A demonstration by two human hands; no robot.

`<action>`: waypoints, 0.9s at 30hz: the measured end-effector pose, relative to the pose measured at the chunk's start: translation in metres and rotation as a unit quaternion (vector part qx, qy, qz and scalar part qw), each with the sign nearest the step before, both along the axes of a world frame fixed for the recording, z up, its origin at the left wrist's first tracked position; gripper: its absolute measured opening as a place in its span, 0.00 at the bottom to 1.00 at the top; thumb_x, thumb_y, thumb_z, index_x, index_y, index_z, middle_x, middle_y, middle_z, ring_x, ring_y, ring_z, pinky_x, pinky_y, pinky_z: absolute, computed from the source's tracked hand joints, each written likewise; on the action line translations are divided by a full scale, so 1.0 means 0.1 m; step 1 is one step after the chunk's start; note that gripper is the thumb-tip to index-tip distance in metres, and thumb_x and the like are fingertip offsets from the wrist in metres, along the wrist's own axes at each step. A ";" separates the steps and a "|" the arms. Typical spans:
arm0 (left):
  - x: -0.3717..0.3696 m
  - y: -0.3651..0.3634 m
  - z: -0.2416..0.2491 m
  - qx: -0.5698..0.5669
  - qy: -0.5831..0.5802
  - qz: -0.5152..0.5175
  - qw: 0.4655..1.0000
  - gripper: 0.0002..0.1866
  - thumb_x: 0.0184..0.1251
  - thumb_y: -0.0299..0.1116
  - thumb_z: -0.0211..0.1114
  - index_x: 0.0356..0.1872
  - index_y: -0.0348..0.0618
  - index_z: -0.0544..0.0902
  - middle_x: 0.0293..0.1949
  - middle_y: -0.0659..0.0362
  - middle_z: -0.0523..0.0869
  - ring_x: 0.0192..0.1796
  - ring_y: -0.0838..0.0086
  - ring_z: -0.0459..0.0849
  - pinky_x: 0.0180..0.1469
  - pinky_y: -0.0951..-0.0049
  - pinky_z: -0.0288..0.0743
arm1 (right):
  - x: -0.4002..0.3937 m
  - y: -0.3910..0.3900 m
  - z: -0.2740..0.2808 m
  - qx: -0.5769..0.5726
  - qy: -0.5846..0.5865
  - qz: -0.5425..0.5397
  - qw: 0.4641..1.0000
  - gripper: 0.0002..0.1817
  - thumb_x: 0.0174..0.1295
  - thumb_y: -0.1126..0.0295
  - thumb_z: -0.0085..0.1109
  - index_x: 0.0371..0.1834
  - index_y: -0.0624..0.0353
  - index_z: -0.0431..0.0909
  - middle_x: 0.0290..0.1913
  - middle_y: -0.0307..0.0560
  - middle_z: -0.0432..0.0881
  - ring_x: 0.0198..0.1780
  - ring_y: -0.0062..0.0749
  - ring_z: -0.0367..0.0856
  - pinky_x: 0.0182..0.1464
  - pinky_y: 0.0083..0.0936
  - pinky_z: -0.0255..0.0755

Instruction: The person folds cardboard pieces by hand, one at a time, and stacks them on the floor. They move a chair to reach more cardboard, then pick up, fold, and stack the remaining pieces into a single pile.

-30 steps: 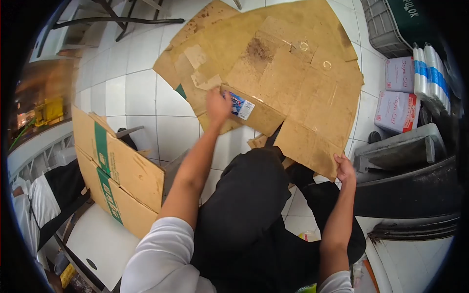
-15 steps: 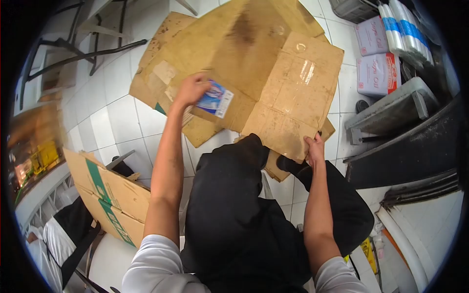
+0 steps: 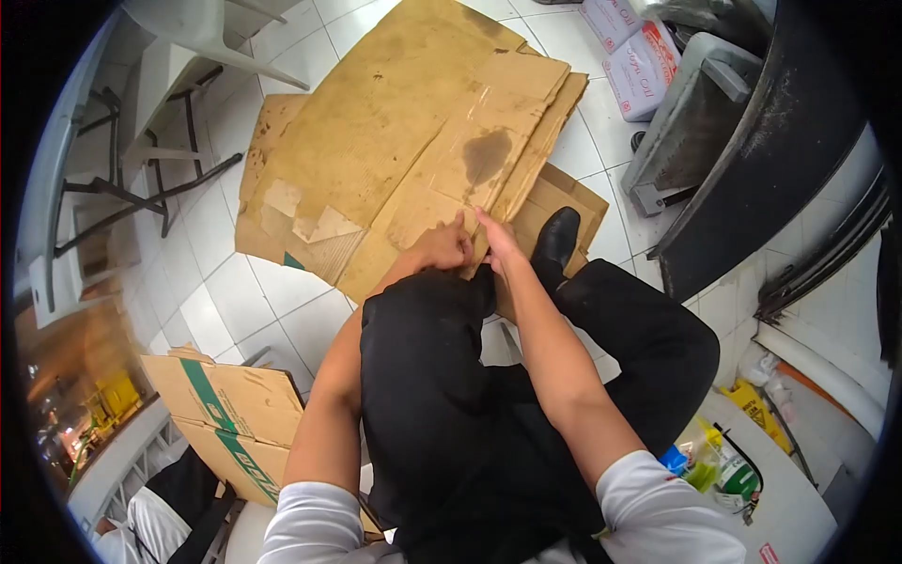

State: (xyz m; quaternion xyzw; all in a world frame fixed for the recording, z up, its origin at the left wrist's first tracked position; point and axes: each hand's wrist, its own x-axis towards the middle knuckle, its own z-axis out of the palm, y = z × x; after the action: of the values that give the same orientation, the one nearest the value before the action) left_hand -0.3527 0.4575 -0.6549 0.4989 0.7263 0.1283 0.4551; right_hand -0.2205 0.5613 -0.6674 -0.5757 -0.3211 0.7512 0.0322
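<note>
A brown cardboard sheet [image 3: 423, 202] lies folded over on itself in front of my knees, with a dark round stain [image 3: 487, 155] on its upper face. My right hand [image 3: 498, 237] grips its near edge, thumb on top and fingers underneath. Close beside it, my left hand [image 3: 444, 246] is closed at the same edge, index finger stretched along the surface and the other fingers curled; my knee partly covers it. More flattened cardboard [image 3: 348, 122] lies beneath, with a torn, peeled patch at the left.
White floor tiles [image 3: 235, 291] surround the cardboard. A chair [image 3: 211, 38] and dark metal legs stand at upper left. Pink-white boxes [image 3: 639, 70] and a grey folded piece of furniture [image 3: 691, 122] are at upper right. Another cardboard piece [image 3: 235, 409] leans at lower left. My shoe [image 3: 558, 242] rests on cardboard.
The smaller cardboard flap has been folded over leftward, so its stained face shows. The blue-and-white packet from my left hand is out of sight. Both hands have come together at the near edge.
</note>
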 end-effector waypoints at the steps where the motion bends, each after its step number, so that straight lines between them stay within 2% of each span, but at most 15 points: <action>1: -0.08 0.00 -0.06 -0.043 -0.115 0.006 0.992 0.13 0.53 0.42 0.72 0.39 0.54 0.92 0.74 0.40 0.72 0.63 0.52 0.85 0.63 0.60 0.77 | 0.07 -0.03 -0.25 0.014 -0.010 -0.005 1.000 0.30 0.69 0.53 0.67 0.67 0.59 0.75 0.54 0.53 0.85 0.46 0.44 0.87 0.38 0.43 0.82; 3: -0.13 -0.07 0.04 -0.039 -0.155 0.048 0.986 0.17 0.53 0.45 0.73 0.43 0.53 0.91 0.73 0.40 0.74 0.63 0.51 0.84 0.65 0.60 0.76 | 0.03 -0.07 -0.28 0.071 -0.031 -0.025 0.997 0.17 0.67 0.68 0.67 0.54 0.68 0.82 0.40 0.52 0.88 0.36 0.41 0.89 0.31 0.38 0.81; 6: -0.14 -0.11 0.22 0.019 -0.162 0.160 0.974 0.27 0.55 0.50 0.75 0.55 0.51 0.86 0.70 0.40 0.78 0.64 0.49 0.83 0.67 0.59 0.73 | -0.07 0.06 -0.12 0.135 -0.026 0.028 0.990 0.15 0.66 0.71 0.67 0.50 0.72 0.83 0.42 0.54 0.88 0.38 0.40 0.89 0.33 0.38 0.82; 7: -0.18 -0.07 0.28 0.069 -0.122 0.229 0.963 0.33 0.57 0.52 0.76 0.62 0.51 0.82 0.67 0.42 0.81 0.64 0.49 0.83 0.68 0.59 0.72 | -0.10 0.14 0.01 0.127 -0.047 0.024 0.990 0.19 0.63 0.70 0.67 0.53 0.75 0.83 0.50 0.58 0.89 0.49 0.41 0.88 0.51 0.35 0.79; 8: -0.21 -0.06 0.34 0.069 -0.118 0.227 0.964 0.33 0.57 0.52 0.76 0.62 0.51 0.82 0.67 0.42 0.81 0.64 0.49 0.83 0.68 0.59 0.72 | -0.11 0.20 0.12 0.127 -0.043 0.022 0.991 0.19 0.63 0.70 0.67 0.53 0.75 0.83 0.50 0.58 0.89 0.49 0.41 0.88 0.51 0.35 0.79; 10: -0.29 0.00 0.51 0.169 0.278 0.097 0.941 0.43 0.59 0.57 0.76 0.72 0.49 0.73 0.62 0.41 0.84 0.65 0.50 0.82 0.69 0.60 0.72 | -0.15 0.33 0.29 0.095 0.053 -0.024 0.994 0.19 0.64 0.70 0.66 0.52 0.75 0.83 0.48 0.58 0.89 0.48 0.42 0.88 0.52 0.35 0.79; 11: -0.32 0.07 0.73 0.186 0.334 0.075 0.921 0.41 0.60 0.49 0.74 0.74 0.48 0.71 0.57 0.39 0.86 0.61 0.47 0.85 0.64 0.57 0.77 | -0.18 0.37 0.40 0.124 0.042 -0.010 0.991 0.18 0.64 0.71 0.64 0.51 0.74 0.83 0.47 0.58 0.89 0.47 0.42 0.88 0.51 0.37 0.78; 12: -0.43 0.16 0.77 0.188 0.337 0.070 0.920 0.41 0.60 0.49 0.74 0.74 0.48 0.71 0.57 0.39 0.86 0.61 0.47 0.85 0.64 0.57 0.77 | -0.20 0.38 0.46 0.124 0.045 -0.015 0.991 0.18 0.64 0.71 0.64 0.51 0.74 0.83 0.47 0.58 0.89 0.47 0.42 0.88 0.51 0.37 0.78; 14: -0.83 0.39 0.90 0.028 0.254 0.085 0.963 0.34 0.61 0.40 0.70 0.70 0.45 0.75 0.52 0.36 0.87 0.53 0.45 0.88 0.56 0.55 0.81 | -0.23 0.40 0.59 0.227 0.055 0.067 0.970 0.17 0.63 0.72 0.63 0.51 0.73 0.83 0.47 0.58 0.89 0.46 0.42 0.88 0.50 0.37 0.78; 17: -1.33 0.51 1.49 0.060 0.288 0.028 0.955 0.22 0.60 0.31 0.64 0.58 0.41 0.84 0.44 0.37 0.89 0.47 0.43 0.89 0.50 0.53 0.82 | -0.19 0.46 0.78 0.226 0.019 0.100 0.969 0.16 0.63 0.72 0.63 0.51 0.72 0.83 0.47 0.57 0.89 0.48 0.41 0.87 0.49 0.36 0.77; 19: -1.43 0.60 2.02 0.123 0.125 0.090 0.980 0.14 0.61 0.30 0.62 0.45 0.37 0.88 0.38 0.38 0.89 0.46 0.43 0.89 0.50 0.52 0.82 | -0.14 0.43 1.08 0.222 0.052 0.050 0.972 0.16 0.62 0.72 0.62 0.50 0.72 0.84 0.46 0.56 0.89 0.49 0.41 0.87 0.50 0.35 0.76; 22: -1.01 0.60 2.50 0.150 0.185 0.072 0.968 0.13 0.67 0.32 0.61 0.47 0.41 0.88 0.38 0.39 0.89 0.41 0.47 0.89 0.45 0.54 0.80 | -0.10 0.51 1.23 0.234 0.154 0.011 0.960 0.21 0.68 0.63 0.63 0.55 0.70 0.82 0.50 0.53 0.88 0.52 0.40 0.87 0.53 0.36 0.77; 24: -0.54 0.54 2.69 0.099 0.227 0.072 0.966 0.12 0.66 0.31 0.61 0.46 0.41 0.87 0.36 0.40 0.89 0.40 0.46 0.89 0.43 0.51 0.81 | 0.03 0.54 1.99 0.009 0.298 -0.094 0.950 0.31 0.72 0.48 0.63 0.64 0.65 0.77 0.58 0.50 0.85 0.54 0.38 0.86 0.56 0.37 0.79; 25: -0.11 0.48 2.84 0.075 0.252 0.070 0.962 0.11 0.61 0.27 0.62 0.43 0.40 0.86 0.33 0.39 0.88 0.41 0.45 0.89 0.44 0.49 0.82 | 0.08 0.52 2.22 0.005 0.320 -0.067 0.945 0.34 0.71 0.43 0.61 0.67 0.62 0.75 0.61 0.49 0.83 0.56 0.37 0.85 0.56 0.37 0.79; 27: 0.67 0.33 2.54 0.148 0.306 0.037 0.940 0.27 0.54 0.22 0.65 0.59 0.28 0.77 0.40 0.35 0.87 0.37 0.40 0.89 0.42 0.47 0.85 | 0.16 0.40 2.53 0.004 0.314 -0.013 0.949 0.35 0.72 0.43 0.62 0.68 0.61 0.74 0.63 0.49 0.81 0.57 0.33 0.84 0.54 0.36 0.81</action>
State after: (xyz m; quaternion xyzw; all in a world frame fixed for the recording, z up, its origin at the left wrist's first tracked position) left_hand -0.2861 0.4906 -0.4008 0.5488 0.8211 0.0923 0.1270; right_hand -0.2049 0.6017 -0.4145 -0.3151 -0.2899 0.8923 0.1433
